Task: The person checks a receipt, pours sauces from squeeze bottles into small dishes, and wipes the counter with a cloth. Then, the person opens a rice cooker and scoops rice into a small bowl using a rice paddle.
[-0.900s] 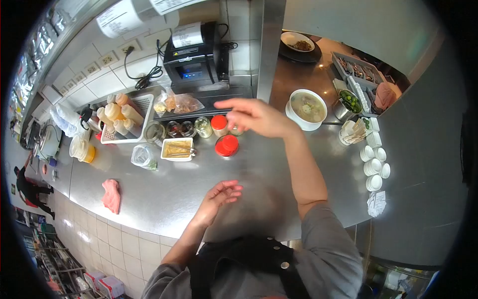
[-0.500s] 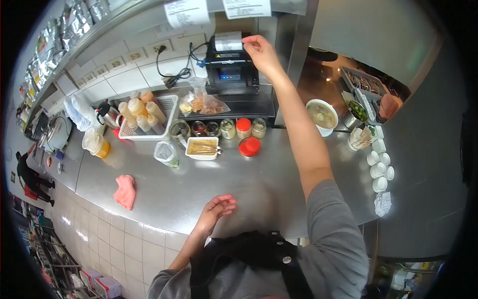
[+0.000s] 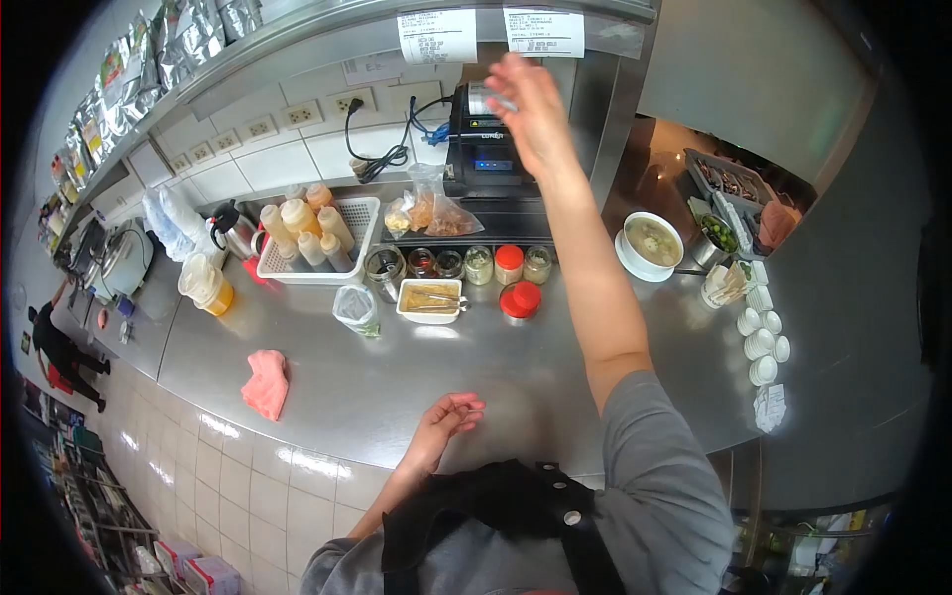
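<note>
My right hand (image 3: 531,114) is raised in front of the black receipt printer (image 3: 491,164), blurred a little, its fingers apart with nothing visible in them. Printed paper (image 3: 480,101) shows at the top of the printer, partly behind the fingers. Two printed order slips, a left one (image 3: 437,37) and a right one (image 3: 543,33), hang from the metal shelf edge just above this hand. Low over the near side of the steel counter (image 3: 347,382), my left hand (image 3: 448,424) hovers palm inward, loosely curled and holding nothing.
A white basket (image 3: 319,273) of squeeze bottles stands at the back left. Lidded jars (image 3: 479,265), a white container with tongs (image 3: 430,300) and a red-lidded jar (image 3: 520,299) line the back. A soup bowl (image 3: 650,245) and small white cups (image 3: 760,344) are right; a pink cloth (image 3: 266,385) lies left.
My right hand has come away from the printer's paper, its pinched fingers spreading. The view has shifted, so the counter items appear farther right. My left hand stays about the same.
</note>
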Demonstrator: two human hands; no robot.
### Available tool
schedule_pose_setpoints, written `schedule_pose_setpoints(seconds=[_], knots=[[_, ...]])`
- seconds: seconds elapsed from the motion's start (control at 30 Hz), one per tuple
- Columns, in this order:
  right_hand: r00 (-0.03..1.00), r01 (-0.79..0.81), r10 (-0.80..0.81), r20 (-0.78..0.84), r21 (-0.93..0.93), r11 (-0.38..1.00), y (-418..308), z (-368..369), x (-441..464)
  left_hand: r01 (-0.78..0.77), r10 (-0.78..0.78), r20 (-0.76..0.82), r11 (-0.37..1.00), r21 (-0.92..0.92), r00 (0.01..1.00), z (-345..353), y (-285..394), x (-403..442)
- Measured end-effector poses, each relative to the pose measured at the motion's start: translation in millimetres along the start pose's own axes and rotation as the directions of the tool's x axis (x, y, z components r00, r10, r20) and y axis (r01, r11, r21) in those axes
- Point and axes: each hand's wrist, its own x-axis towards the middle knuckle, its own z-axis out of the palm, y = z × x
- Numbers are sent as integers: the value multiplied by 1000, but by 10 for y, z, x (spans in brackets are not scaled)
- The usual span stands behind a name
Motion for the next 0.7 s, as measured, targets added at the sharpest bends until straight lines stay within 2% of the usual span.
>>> schedule_pose_setpoints(seconds=[0.07,0.1,0.2,0.23,0.27,0.33,0.37,0.4,0.47,0.5,0.53,0.6,0.67,0.7], knots=[[967,193,-193,-165,-13,981,-98,-92,13,10,-10,5,1000,12,1000,34,-17,-46],[952,237,-227,-207,24,971,-191,-71,-11,23,-23,13,999,26,1000,52,-32,-67],[938,298,-291,-188,8,955,-241,-177,-5,49,-51,35,998,46,998,93,-90,-62],[920,321,-318,-230,-24,947,-232,-196,-62,67,-70,50,996,57,996,124,-88,-47],[927,301,-298,-228,-21,953,-216,-282,-151,63,-67,49,996,68,997,164,-89,-35],[882,342,-391,-264,-212,915,-194,-403,-455,78,-84,67,993,90,994,244,-109,-44],[879,370,-405,-250,-176,912,-144,-527,-604,65,-71,55,992,107,996,283,-104,-36],[873,413,-456,-173,-236,880,-121,-676,-786,52,-59,52,991,125,997,332,-108,0],[871,380,-454,-187,-327,865,-151,-915,-1204,58,-69,73,987,151,995,372,-151,50],[911,279,-401,-97,-571,772,-62,-1340,-1352,39,-47,51,987,156,998,395,-188,80],[949,179,-313,-29,-769,614,42,-1825,-1540,53,-67,78,985,166,995,432,-222,122],[934,-181,-128,-333,-753,632,-39,-2436,-1972,53,-62,44,981,184,997,488,-284,172],[813,-470,-53,-580,-706,529,-365,-3049,-2375,45,-58,65,982,181,996,540,-345,253],[808,-431,-223,-545,-806,406,-492,-3457,-2564,43,-57,65,979,198,996,573,-359,300]])
